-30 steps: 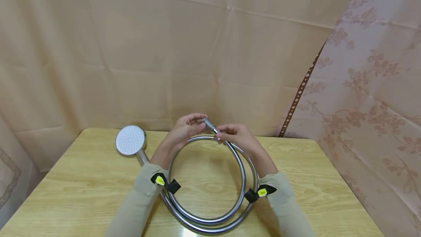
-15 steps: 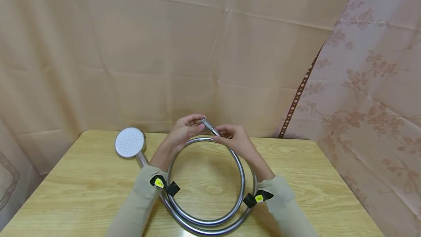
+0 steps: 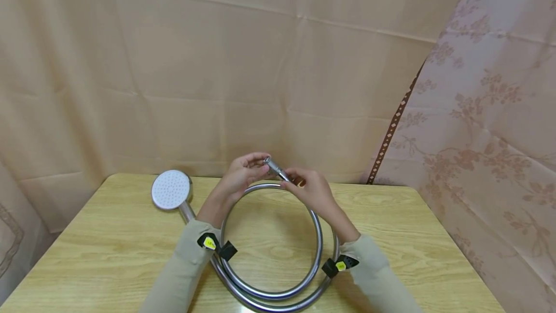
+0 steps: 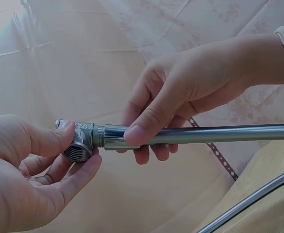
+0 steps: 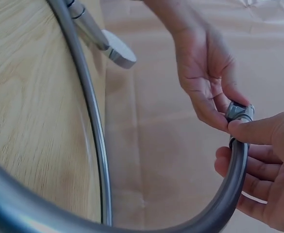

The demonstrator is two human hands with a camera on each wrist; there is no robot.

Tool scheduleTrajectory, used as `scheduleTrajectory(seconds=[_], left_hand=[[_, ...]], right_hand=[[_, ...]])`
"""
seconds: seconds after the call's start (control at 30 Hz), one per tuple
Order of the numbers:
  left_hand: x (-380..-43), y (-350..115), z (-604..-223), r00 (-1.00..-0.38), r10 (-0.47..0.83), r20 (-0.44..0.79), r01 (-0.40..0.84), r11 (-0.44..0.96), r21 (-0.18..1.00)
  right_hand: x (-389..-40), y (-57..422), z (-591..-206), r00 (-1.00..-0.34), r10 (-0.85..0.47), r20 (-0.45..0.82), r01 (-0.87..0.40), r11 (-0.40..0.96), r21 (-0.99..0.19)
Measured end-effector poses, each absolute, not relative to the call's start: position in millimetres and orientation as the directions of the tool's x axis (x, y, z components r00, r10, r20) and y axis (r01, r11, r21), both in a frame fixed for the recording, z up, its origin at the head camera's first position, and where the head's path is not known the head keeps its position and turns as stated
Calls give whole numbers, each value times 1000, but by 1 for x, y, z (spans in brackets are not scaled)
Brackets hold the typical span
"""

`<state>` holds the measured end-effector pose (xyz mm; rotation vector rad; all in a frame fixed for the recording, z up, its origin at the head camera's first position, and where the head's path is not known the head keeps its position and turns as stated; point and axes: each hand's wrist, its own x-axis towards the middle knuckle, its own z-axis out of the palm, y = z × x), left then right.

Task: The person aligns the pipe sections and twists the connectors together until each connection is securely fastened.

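Above the far edge of the table, my left hand pinches a metal pipe fitting between thumb and fingers. The fitting has a wide threaded opening facing down in the left wrist view. Its narrower threaded end meets the ribbed connector nut of a silver shower hose, with some thread showing between them. My right hand grips this nut and hose end, thumb on the near side. The rest of the hose lies coiled on the table below. A round shower head is at the hose's other end.
A light wood table stands under the hands. Behind it hangs a beige curtain; a pink floral cloth hangs at the right. The hose coil passes beneath both forearms.
My right hand has turned and shifted slightly at the hose end, its fingers changing position. The left hand keeps its hold on the fitting, almost still. The coil and shower head stay put.
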<state>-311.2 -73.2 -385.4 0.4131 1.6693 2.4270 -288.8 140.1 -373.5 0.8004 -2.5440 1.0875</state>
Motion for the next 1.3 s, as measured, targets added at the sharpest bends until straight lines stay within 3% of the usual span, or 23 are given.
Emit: scheduleTrajectory(seconds=[0.33, 0.53, 0.73, 0.9, 1.13, 1.3], left_hand=[[-311, -73, -386, -943, 302, 136, 17, -364, 931], [-311, -73, -384, -942, 305, 141, 22, -362, 932], [-310, -74, -385, -946, 292, 138, 21, -371, 929], [-311, -74, -388, -943, 300, 143, 27, -360, 932], [-310, -77, -388, -941, 303, 151, 42, -339, 940], [-311, -79, -386, -939, 309, 149, 43, -324, 945]], right_hand=[[-300, 152, -370, -869, -448, 209, -382, 342, -859], [-304, 155, -367, -889, -449, 89, -235, 280, -931], [-305, 155, -362, -866, -500, 9, -142, 229, -963], [-301, 154, -358, -872, -489, 15, -168, 271, -948], [-296, 145, -354, -894, -429, 133, -320, 401, -858], [-295, 140, -353, -895, -413, 168, -347, 411, -843]])
